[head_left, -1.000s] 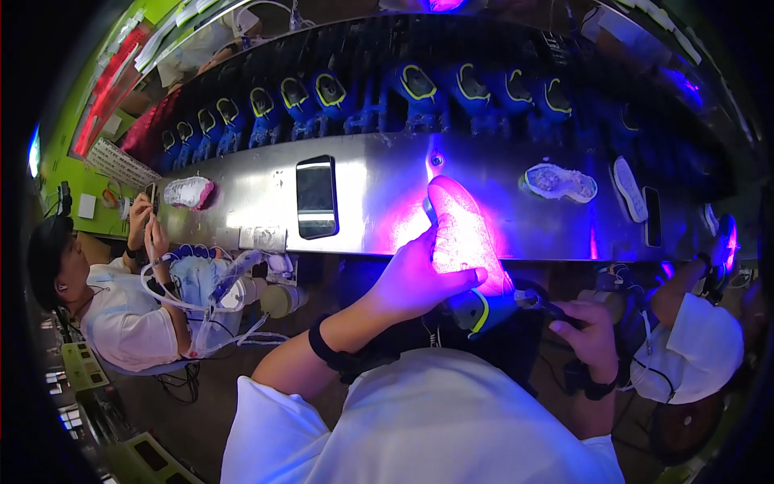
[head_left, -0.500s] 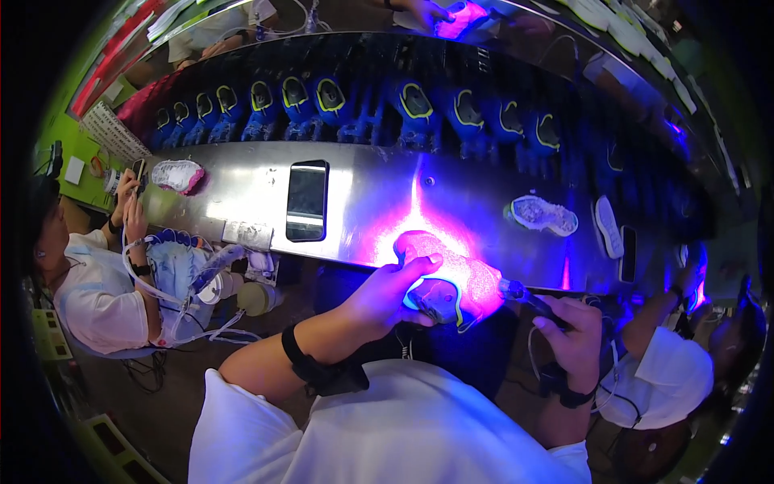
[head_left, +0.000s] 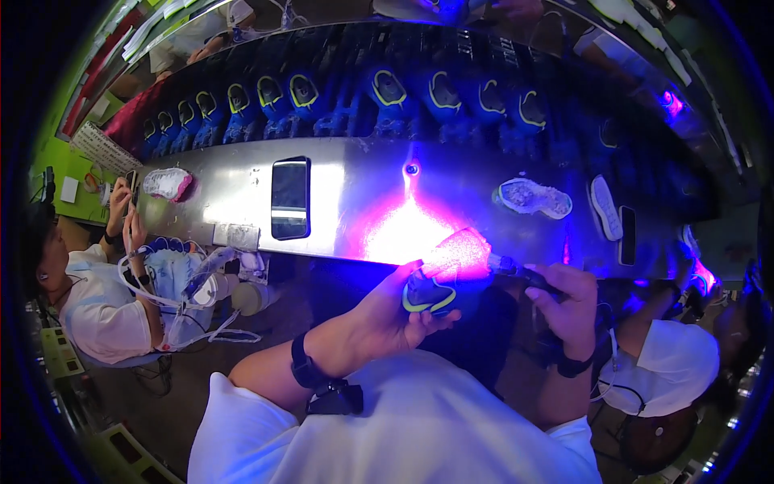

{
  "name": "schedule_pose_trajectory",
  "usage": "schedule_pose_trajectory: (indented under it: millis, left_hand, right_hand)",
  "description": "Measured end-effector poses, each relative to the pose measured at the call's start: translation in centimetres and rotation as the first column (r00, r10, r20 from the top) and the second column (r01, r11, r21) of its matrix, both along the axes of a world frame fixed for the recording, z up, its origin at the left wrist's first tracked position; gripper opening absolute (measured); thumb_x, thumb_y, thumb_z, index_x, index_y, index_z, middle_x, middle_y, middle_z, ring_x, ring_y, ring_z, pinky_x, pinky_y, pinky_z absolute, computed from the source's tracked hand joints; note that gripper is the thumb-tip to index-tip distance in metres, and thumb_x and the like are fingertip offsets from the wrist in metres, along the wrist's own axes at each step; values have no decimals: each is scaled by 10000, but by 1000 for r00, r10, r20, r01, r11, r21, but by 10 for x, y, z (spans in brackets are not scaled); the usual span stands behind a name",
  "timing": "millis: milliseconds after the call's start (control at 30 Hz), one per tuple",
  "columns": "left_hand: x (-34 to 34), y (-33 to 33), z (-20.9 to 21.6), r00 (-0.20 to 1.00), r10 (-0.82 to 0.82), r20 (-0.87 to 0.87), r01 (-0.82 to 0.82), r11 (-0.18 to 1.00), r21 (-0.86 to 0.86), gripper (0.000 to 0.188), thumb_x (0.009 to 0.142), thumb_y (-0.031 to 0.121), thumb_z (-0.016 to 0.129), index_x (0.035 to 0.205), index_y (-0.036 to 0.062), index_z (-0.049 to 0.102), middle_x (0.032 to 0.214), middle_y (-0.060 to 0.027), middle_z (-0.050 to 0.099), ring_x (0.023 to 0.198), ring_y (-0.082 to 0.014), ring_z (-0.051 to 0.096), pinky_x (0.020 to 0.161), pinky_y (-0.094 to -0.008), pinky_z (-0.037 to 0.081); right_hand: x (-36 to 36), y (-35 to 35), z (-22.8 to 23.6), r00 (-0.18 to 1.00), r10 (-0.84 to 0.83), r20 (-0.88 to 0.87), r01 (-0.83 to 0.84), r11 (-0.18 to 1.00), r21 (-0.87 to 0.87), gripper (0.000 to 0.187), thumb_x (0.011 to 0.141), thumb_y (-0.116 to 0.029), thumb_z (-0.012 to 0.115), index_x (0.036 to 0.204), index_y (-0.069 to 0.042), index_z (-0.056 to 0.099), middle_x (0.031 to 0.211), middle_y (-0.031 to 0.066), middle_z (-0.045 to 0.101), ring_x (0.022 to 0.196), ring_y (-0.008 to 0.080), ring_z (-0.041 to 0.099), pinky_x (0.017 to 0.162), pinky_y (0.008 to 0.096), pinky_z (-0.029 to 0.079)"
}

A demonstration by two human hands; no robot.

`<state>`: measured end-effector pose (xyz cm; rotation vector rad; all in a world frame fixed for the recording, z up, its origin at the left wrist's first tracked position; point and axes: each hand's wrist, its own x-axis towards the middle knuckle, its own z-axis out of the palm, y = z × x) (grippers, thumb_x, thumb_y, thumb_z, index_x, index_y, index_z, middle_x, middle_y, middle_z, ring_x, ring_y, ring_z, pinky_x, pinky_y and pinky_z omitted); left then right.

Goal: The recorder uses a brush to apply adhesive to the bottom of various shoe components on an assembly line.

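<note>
My left hand (head_left: pixel 391 315) is closed around a shoe upper (head_left: pixel 458 254) above the near edge of the metal table. Its collar, rimmed in yellow-green, points down toward me, and the toe side points away. Pink-violet light covers the upper and the table just beyond it. In my right hand (head_left: pixel 567 297) is a slim dark-handled tool with a short metal head (head_left: pixel 504 264), its tip at the right side of the upper. Whether the tip is a brush I cannot make out in the glare. A thin hose hangs below my right wrist.
Behind the metal table (head_left: pixel 234 169) stands a row of blue shoe uppers (head_left: pixel 303 93). On the table lie a phone (head_left: pixel 290 198), a speckled sole (head_left: pixel 534 198), a white sole (head_left: pixel 605 208) and a pink-edged sole (head_left: pixel 168 184). Co-workers sit at left (head_left: pixel 105 298) and right (head_left: pixel 669 371).
The upper has turned in my left hand, with its collar now facing more toward me. The tool has stayed at its right side. The whole view has shifted slightly.
</note>
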<state>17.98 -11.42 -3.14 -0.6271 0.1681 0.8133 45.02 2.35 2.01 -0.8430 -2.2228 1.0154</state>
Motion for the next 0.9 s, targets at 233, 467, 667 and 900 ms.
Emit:
schedule_pose_trajectory:
  millis: [233,467,667,900]
  left_hand:
    - [0,-28,11,992,14,125,-7,998,-56,826,960,613,560,1442,-42,416,1137,-316,617,607,-223,648,457,-200,546]
    - [-18,-31,26,900,233,-370,-40,887,461,623,963,311,667,1468,37,426,1287,-113,639,1098,-217,677,988,-405,549]
    - [-61,-1,31,413,542,-732,340,654,675,911,758,91,873,1515,-20,377,1412,-127,557,1315,-221,541,1120,-399,441]
    - [-134,53,58,-197,544,-816,484,777,402,872,795,108,857,1520,-14,388,1232,-129,664,1062,-181,671,960,-340,533]
  right_hand:
    - [-4,-44,-30,1000,5,-28,-5,1000,27,363,757,-91,818,1107,-22,755,774,68,645,661,153,586,617,290,451]
    - [-15,-73,-27,988,-128,91,138,984,-114,379,840,-77,777,1209,-10,718,986,121,750,851,202,704,806,316,538]
    - [-66,-64,-8,973,-232,7,232,967,-110,367,859,-112,789,1197,8,709,964,173,736,847,231,713,790,335,539]
    - [-28,-77,-30,996,-90,-7,76,874,-481,456,898,12,696,1347,32,618,1141,93,706,1002,160,657,897,306,524]
